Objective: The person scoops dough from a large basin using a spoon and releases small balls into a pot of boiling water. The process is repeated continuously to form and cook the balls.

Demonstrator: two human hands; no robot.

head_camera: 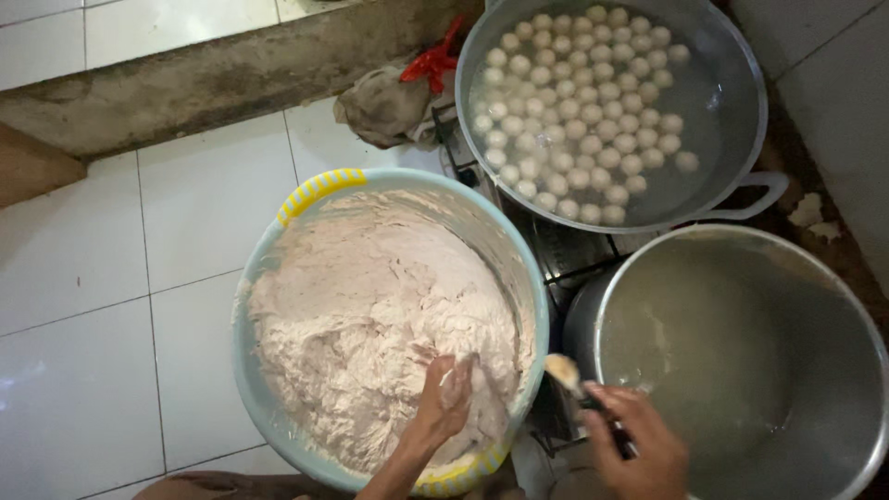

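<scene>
A large pale-blue plastic basin (278,231) with yellow handles holds a big mound of pinkish paste (370,306). My left hand (446,400) is pressed into the paste near the basin's front edge, fingers curled and smeared with it. My right hand (639,449) grips a spoon (567,372) by its dark handle; the spoon's bowl carries a lump of paste and hovers between the basin and the near metal pot (861,370), which holds cloudy water.
A wide metal pan (741,139) at the back holds water with many small pale balls (579,120) floating in it. Both vessels sit on a dark stove (565,250). A crumpled rag (384,106) and red plastic lie on the white tiled floor (111,278).
</scene>
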